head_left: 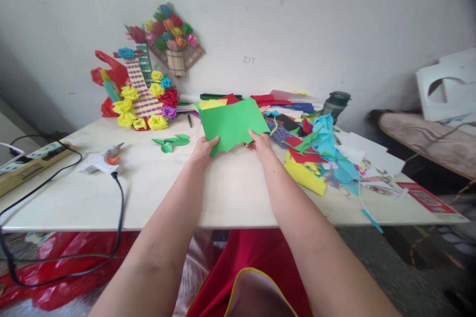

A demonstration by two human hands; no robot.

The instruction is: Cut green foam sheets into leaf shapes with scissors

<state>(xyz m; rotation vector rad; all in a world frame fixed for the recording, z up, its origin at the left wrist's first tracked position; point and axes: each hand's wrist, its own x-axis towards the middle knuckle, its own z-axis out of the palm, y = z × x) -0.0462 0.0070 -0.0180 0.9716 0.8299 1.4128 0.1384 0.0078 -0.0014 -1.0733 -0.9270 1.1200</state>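
A sheet of green paper (236,124) is held up above the white table (238,198), its near edge cut unevenly. My left hand (204,151) grips its lower left corner, thumb on top. At the lower right corner, my right hand (259,142) pinches it the same way, with some fingers hidden underneath. Several green paper leaves (171,142) lie on the table left of my left hand. To the right of my right hand are green paper scraps (307,142) on red paper (305,153), with yellow paper (305,176) below.
A corded glue gun (100,162) and a power strip (33,163) lie at the left. Behind stand a paper-flower decoration (143,94) and a glue bottle (111,88). Crumpled blue paper (330,143) and a dark bottle (334,104) are at the right.
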